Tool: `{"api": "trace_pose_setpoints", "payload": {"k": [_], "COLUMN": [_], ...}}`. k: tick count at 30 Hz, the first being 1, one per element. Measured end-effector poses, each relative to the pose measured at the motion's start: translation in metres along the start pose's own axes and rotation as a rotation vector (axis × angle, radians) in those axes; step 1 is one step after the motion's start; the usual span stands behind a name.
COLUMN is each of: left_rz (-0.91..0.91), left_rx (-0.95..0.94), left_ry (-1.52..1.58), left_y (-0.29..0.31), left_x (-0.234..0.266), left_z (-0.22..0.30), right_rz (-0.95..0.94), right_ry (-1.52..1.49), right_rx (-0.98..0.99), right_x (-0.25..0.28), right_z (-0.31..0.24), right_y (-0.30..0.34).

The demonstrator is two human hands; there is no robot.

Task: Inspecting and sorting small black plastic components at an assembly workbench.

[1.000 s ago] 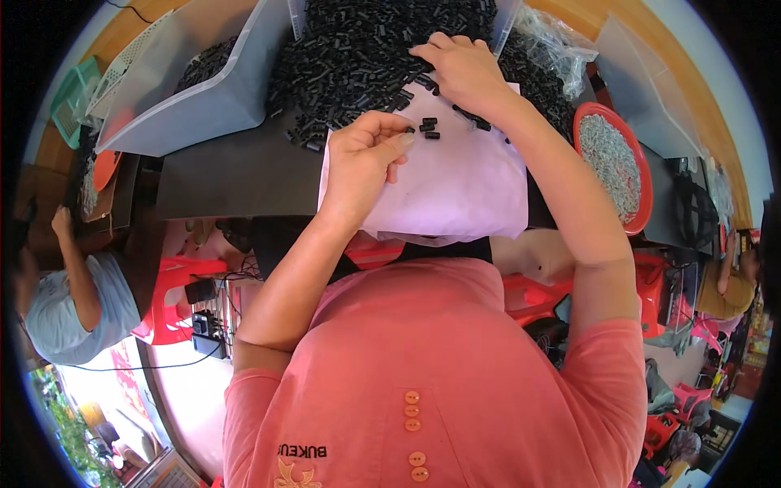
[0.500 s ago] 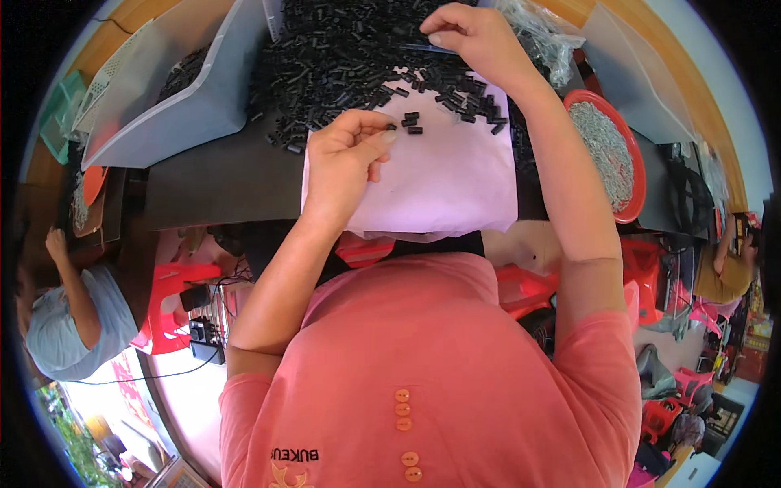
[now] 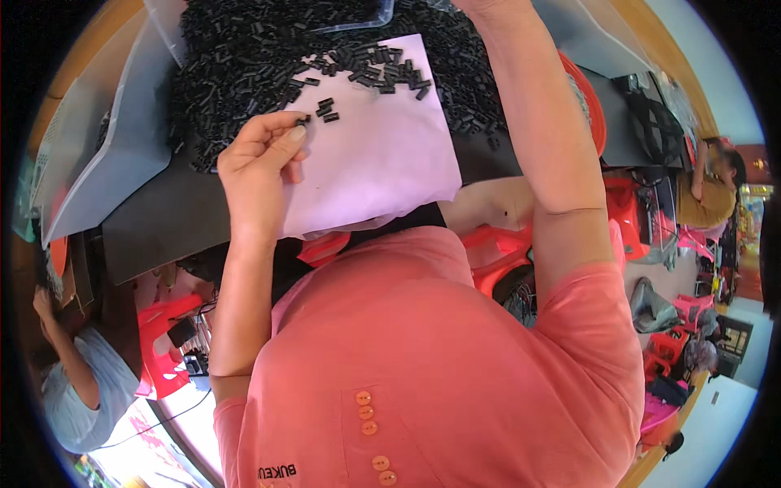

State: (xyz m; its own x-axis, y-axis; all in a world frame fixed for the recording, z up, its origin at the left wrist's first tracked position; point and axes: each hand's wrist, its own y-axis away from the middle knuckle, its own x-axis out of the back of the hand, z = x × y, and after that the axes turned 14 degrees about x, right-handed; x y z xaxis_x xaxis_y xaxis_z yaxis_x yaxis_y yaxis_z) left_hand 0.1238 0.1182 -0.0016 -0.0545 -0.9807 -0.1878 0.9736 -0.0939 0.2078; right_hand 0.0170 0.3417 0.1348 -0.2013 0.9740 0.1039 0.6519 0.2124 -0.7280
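Over the left part of a pale pink cloth (image 3: 374, 163), my left hand (image 3: 264, 154) pinches a small black plastic piece (image 3: 304, 120) between thumb and forefinger. Close to its fingertips, a few loose black tubes (image 3: 327, 110) lie on the cloth. My right arm reaches far forward, so only the base of my right hand (image 3: 482, 5) shows at the top edge; its fingers are cut off. A big heap of black tubes (image 3: 236, 73) spreads beyond the cloth, with several more tubes (image 3: 390, 67) scattered on the cloth's far part.
A translucent plastic bin (image 3: 130, 154) stands at the left, and a clear tray edge (image 3: 358, 24) sticks out of the heap. To the right is a red basin (image 3: 596, 122), partly behind my right arm. Other people are at the far left (image 3: 89, 382) and far right (image 3: 708, 195).
The view has swung to the right, and the scene has shifted left in it. My right hand has moved forward, mostly out of the picture. My left hand keeps its pinch.
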Motion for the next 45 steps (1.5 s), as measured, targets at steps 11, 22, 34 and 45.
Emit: {"api": "trace_pose_setpoints", "payload": {"k": [11,22,34,45], "left_rz": [-0.010,-0.014,-0.017,-0.011], "left_rx": [-0.008,-0.018,-0.030,-0.019], "left_ry": [-0.022,-0.025,-0.034,-0.025], "left_y": [0.001,0.000,0.000,0.002], "left_x": [0.002,0.003,0.003,0.002], "left_z": [0.000,0.000,-0.001,0.000], "right_rz": [-0.156,-0.242,-0.335,-0.431], "right_ry": [0.905,1.317,1.410,1.424], "right_rx": [0.138,0.299,-0.475,-0.524], "right_x": [0.026,0.038,0.024,0.018], "right_z": [-0.039,-0.031,-0.071,-0.049], "right_y": [0.141,0.209,0.210,0.188]}}
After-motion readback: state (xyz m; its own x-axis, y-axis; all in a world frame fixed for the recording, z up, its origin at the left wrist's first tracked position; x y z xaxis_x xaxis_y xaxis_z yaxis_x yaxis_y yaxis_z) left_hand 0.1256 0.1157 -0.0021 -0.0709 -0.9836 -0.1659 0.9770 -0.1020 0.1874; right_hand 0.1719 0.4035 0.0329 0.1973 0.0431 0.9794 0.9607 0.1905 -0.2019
